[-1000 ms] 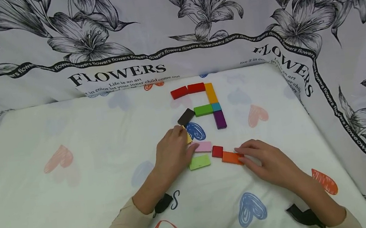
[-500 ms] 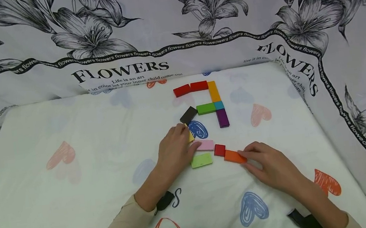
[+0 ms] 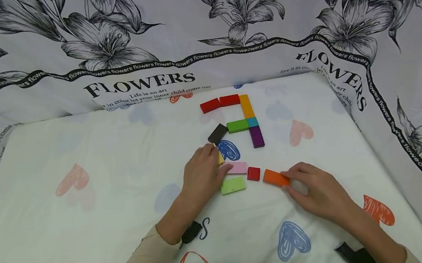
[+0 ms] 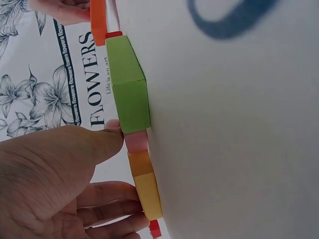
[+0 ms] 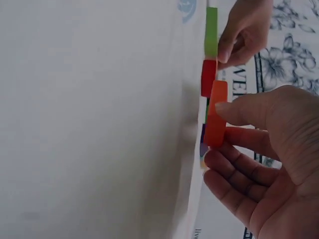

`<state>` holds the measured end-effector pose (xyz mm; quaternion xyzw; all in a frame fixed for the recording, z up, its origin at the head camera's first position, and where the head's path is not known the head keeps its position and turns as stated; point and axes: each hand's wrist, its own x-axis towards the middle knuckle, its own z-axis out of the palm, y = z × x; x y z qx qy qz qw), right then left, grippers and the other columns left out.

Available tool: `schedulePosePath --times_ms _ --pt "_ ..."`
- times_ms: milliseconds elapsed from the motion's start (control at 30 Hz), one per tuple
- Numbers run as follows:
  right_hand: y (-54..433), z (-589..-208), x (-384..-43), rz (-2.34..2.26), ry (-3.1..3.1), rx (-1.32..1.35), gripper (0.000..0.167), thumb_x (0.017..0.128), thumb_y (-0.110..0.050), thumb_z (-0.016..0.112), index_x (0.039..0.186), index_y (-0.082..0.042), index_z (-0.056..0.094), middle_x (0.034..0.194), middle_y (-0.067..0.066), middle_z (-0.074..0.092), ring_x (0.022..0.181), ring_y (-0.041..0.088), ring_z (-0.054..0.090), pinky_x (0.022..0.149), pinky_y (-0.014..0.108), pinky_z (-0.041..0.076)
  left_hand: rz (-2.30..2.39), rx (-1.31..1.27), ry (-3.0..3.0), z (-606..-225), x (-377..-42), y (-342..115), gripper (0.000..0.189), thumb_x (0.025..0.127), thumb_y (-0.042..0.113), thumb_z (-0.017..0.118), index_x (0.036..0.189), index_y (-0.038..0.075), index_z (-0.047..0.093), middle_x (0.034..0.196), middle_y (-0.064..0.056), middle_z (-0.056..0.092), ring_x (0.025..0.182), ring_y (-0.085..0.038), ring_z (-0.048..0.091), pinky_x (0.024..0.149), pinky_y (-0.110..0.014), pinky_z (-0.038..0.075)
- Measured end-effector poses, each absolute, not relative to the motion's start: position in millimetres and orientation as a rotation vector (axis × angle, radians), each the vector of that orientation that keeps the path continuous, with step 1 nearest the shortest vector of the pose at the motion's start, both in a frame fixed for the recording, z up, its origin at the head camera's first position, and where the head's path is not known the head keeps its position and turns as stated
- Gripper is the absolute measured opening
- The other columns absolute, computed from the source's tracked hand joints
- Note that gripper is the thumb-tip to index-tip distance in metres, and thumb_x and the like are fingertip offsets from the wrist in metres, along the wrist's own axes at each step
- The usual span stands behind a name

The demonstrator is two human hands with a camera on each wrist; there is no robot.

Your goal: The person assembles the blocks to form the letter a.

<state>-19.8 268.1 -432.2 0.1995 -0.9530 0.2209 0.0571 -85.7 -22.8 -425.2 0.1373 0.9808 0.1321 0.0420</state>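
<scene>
Thumb and fingers of my right hand (image 3: 319, 190) pinch the right end of an orange block (image 3: 273, 177). A narrow gap separates this block from a small red block (image 3: 253, 174) on its left. My left hand (image 3: 202, 173) curls over a yellow block (image 4: 149, 196), which it mostly hides in the head view. Its fingers lie along the yellow block, and the thumb touches the end of a pink block (image 3: 238, 168). In front of the pink one lies a light green block (image 3: 233, 186). A black block (image 3: 217, 134) sits slanted just beyond the left fingertips.
Farther back, two red blocks (image 3: 229, 100), an orange-yellow block (image 3: 247, 106), a small blue block (image 3: 252, 122), a green block (image 3: 238, 126) and a purple block (image 3: 256, 136) form a joined line. The white heart-print cloth (image 3: 116, 194) meets a flower-print cloth (image 3: 141, 72) at the back.
My right hand has drawn the orange block slightly to the right, away from the small red block it was against. The left hand keeps its place on the yellow and pink blocks.
</scene>
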Motion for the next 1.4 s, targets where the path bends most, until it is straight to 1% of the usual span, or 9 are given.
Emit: schedulePosePath --times_ms 200,300,367,500,600,767,967,1233,1400 --pt "278 -428 -28 0.663 -2.836 0.508 0.035 0.081 -0.009 0.089 0.115 -0.008 0.081 0.104 0.001 0.075 0.087 0.018 0.070 0.071 0.037 0.061 0.402 0.424 3.004 -425 -86 -22 0.064 0.095 0.049 0.076 0.140 0.005 0.065 0.139 -0.012 0.064 0.128 -0.026 0.064 0.103 -0.038 0.061" --pt "283 -426 -32 0.660 -2.825 0.480 0.034 0.081 -0.009 0.088 0.114 -0.007 0.081 0.103 0.003 0.076 0.085 0.019 0.070 0.069 0.037 0.060 0.412 0.422 2.996 -426 -87 -21 0.064 0.095 0.049 0.076 0.140 0.005 0.065 0.139 -0.012 0.064 0.127 -0.026 0.064 0.103 -0.038 0.061" --pt "285 -426 -35 0.670 -2.818 0.476 0.033 0.081 -0.009 0.088 0.114 -0.006 0.081 0.104 0.004 0.076 0.085 0.020 0.071 0.071 0.036 0.060 0.417 0.416 2.986 -427 -86 -19 0.064 0.095 0.049 0.076 0.140 0.005 0.065 0.140 -0.012 0.064 0.128 -0.026 0.064 0.103 -0.038 0.061" --pt "283 -428 -42 0.699 -2.814 0.457 0.032 0.082 -0.008 0.089 0.113 -0.007 0.082 0.103 0.004 0.077 0.087 0.022 0.073 0.073 0.039 0.060 0.420 0.413 2.981 -425 -86 -19 0.064 0.096 0.049 0.075 0.141 0.005 0.065 0.140 -0.013 0.063 0.129 -0.027 0.064 0.104 -0.038 0.061" --pt "278 -431 -47 0.715 -2.843 0.431 0.030 0.084 -0.009 0.088 0.114 -0.007 0.081 0.103 0.005 0.077 0.089 0.023 0.074 0.075 0.045 0.061 0.423 0.411 2.992 -424 -86 -20 0.063 0.096 0.048 0.076 0.141 0.005 0.065 0.140 -0.013 0.064 0.129 -0.027 0.064 0.103 -0.039 0.061" --pt "276 -433 -50 0.706 -2.933 0.382 0.030 0.088 -0.011 0.084 0.118 -0.005 0.080 0.105 0.008 0.077 0.092 0.025 0.073 0.078 0.047 0.061 0.414 0.413 2.989 -425 -86 -20 0.064 0.095 0.049 0.076 0.139 0.005 0.066 0.138 -0.012 0.064 0.128 -0.026 0.064 0.103 -0.038 0.061" --pt "275 -435 -50 0.696 -2.980 0.349 0.032 0.090 -0.013 0.084 0.120 -0.005 0.079 0.106 0.009 0.076 0.092 0.025 0.072 0.079 0.046 0.061 0.377 0.435 2.991 -424 -86 -21 0.064 0.095 0.050 0.075 0.140 0.005 0.065 0.139 -0.013 0.064 0.129 -0.027 0.063 0.103 -0.038 0.061" --pt "271 -432 -54 0.646 -3.012 0.366 0.035 0.089 -0.014 0.084 0.122 -0.004 0.078 0.107 0.010 0.076 0.088 0.023 0.068 0.074 0.039 0.059 0.376 0.440 2.992 -424 -87 -24 0.065 0.096 0.049 0.075 0.141 0.004 0.065 0.141 -0.014 0.063 0.131 -0.028 0.062 0.105 -0.039 0.060" --pt "270 -433 -55 0.639 -3.020 0.353 0.036 0.090 -0.014 0.083 0.124 -0.003 0.077 0.109 0.011 0.076 0.089 0.023 0.068 0.075 0.040 0.060 0.372 0.437 2.985 -424 -87 -24 0.064 0.096 0.050 0.074 0.142 0.005 0.064 0.140 -0.013 0.063 0.131 -0.028 0.062 0.104 -0.039 0.061"
